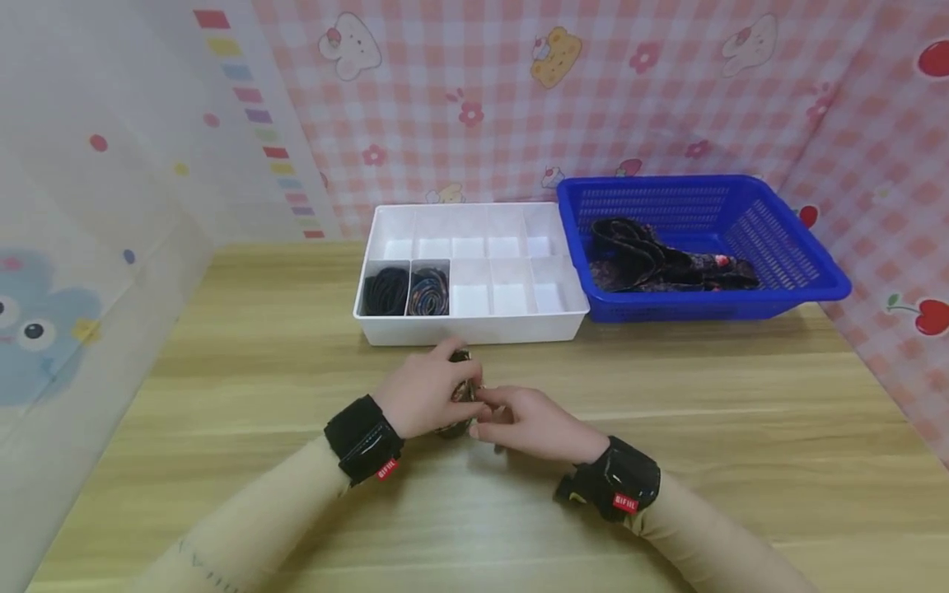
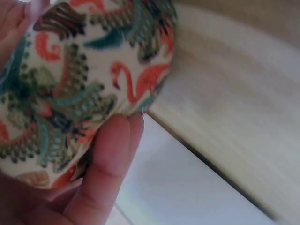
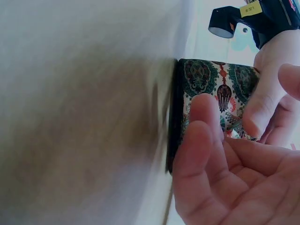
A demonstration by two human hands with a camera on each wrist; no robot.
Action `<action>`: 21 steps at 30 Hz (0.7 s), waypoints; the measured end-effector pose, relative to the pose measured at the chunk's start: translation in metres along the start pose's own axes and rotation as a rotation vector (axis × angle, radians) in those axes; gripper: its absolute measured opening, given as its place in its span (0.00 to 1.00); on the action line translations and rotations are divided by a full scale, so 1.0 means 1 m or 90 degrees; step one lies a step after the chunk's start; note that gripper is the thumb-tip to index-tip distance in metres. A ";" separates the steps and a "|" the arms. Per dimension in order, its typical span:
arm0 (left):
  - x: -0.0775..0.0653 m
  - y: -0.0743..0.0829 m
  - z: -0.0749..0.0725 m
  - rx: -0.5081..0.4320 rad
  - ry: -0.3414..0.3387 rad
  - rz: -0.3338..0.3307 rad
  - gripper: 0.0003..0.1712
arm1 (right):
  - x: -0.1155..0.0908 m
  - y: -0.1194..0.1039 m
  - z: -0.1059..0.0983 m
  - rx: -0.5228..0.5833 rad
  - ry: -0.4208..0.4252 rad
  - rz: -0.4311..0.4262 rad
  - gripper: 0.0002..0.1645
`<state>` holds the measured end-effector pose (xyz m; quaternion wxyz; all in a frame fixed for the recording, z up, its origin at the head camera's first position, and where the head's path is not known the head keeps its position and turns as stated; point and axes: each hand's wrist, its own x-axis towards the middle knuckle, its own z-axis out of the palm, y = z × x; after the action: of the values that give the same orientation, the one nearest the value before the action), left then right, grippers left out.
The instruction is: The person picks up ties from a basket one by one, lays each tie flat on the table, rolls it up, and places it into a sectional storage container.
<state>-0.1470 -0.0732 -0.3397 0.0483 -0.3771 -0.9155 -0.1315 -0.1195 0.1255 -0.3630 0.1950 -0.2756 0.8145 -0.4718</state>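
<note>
A roll of patterned fabric stands between the two hands on the table, in front of the white box. White cloth with flamingos and green-and-teal ornaments covers its outer face in the left wrist view. A black border runs along its lower edge in the right wrist view, where the roll meets the tabletop. My left hand grips the roll from the left and above, fingers curled over it. From the right, my right hand holds the near side with bent fingers. Its hold is partly hidden.
The white divided box stands behind the hands. Its front-left compartments hold a black roll and a dark patterned roll. To its right, touching or nearly so, a blue basket contains dark patterned fabric. Patterned walls enclose the wooden table.
</note>
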 end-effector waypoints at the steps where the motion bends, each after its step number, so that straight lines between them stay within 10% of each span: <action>1: 0.000 0.001 0.000 0.003 0.007 -0.007 0.13 | 0.000 0.001 -0.001 0.017 -0.007 0.004 0.17; 9: -0.001 0.005 0.008 0.025 0.057 -0.003 0.18 | 0.004 0.022 -0.011 0.178 -0.028 0.049 0.24; 14: -0.002 0.007 0.011 -0.056 0.032 -0.070 0.43 | 0.006 0.042 -0.017 0.457 -0.041 0.056 0.19; 21: -0.007 0.009 0.013 0.020 -0.017 -0.113 0.34 | 0.008 0.063 -0.019 0.836 0.052 -0.073 0.30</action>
<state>-0.1352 -0.0684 -0.3518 0.0305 -0.2956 -0.9478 -0.1158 -0.1530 0.1586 -0.4092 0.2659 -0.1246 0.3484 -0.8901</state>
